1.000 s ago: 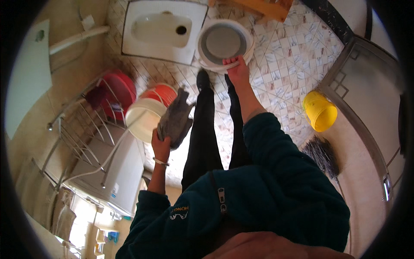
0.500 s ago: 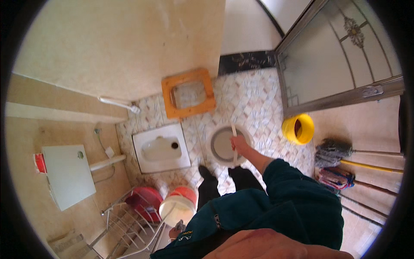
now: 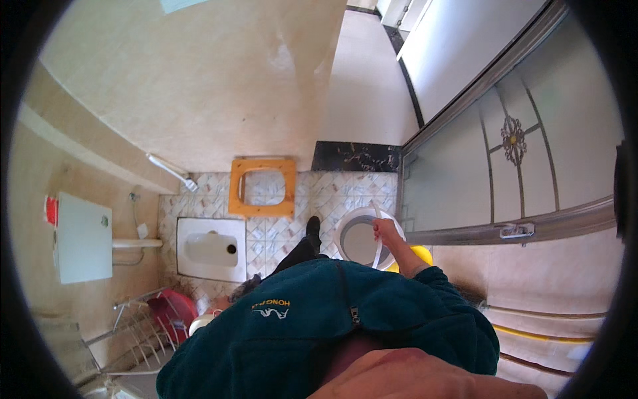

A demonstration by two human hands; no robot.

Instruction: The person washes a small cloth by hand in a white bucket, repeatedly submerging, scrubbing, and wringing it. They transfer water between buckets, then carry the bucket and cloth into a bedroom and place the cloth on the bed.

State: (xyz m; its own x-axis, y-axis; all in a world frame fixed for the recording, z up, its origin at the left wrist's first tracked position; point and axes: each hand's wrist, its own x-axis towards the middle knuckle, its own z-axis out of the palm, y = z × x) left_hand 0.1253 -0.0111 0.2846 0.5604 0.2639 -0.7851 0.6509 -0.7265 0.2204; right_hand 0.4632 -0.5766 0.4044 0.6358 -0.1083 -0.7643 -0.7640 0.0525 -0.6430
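Observation:
My right hand [image 3: 387,231] is closed around the pale handle [image 3: 378,253] of a white bucket [image 3: 340,241]. The bucket's grey inside faces up, and it hangs or stands just left of the glass door; I cannot tell if it touches the floor. Low on the left, my left hand [image 3: 218,305] shows only in part beside my teal jacket. A bunched dark grey cloth [image 3: 246,287] is at its fingers and seems held in them. One dark shoe [image 3: 314,227] shows on the tiles, left of the bucket.
A white squat toilet [image 3: 186,229] is set in the floor, with a wooden seat frame [image 3: 290,189] beyond it. The framed glass door [image 3: 452,179] stands right of a dark threshold [image 3: 359,157]. A yellow bucket [image 3: 420,253], mop handles [image 3: 545,334], a wire rack [image 3: 136,339] and red basin [image 3: 174,312] are nearby.
My right hand has carried the white bucket rightward, closer to the door, and it now partly covers the yellow bucket. My body has moved forward, with more of the doorway in view.

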